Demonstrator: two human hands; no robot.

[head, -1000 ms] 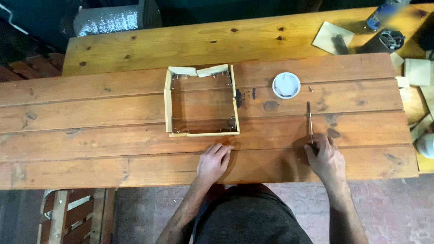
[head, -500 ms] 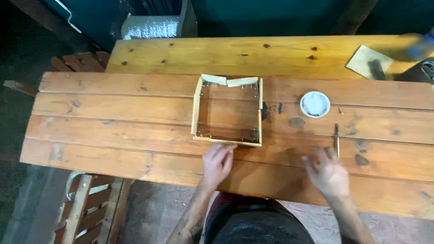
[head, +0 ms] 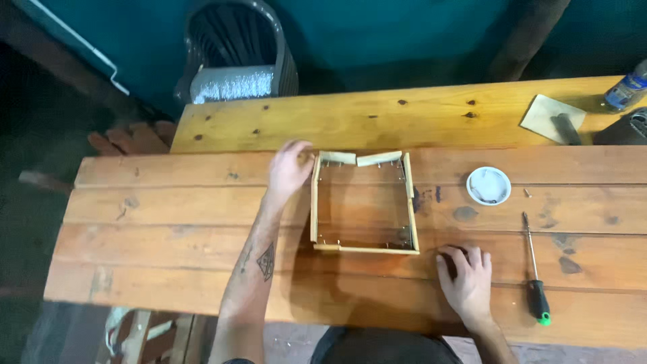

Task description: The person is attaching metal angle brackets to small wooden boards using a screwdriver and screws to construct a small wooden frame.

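Bare planks left of frame (head: 362, 204) – screwdriver (head: 534, 268) right

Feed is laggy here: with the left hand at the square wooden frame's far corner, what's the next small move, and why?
Probably grip that corner with the left hand: the square wooden frame has two loose-looking top pieces, the right hand rests flat nearby, and the green-handled screwdriver lies untouched.

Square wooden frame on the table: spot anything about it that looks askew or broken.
The square wooden frame has a far rail in two short pieces meeting at a slight angle, not one straight strip. The left hand touches its far-left corner.
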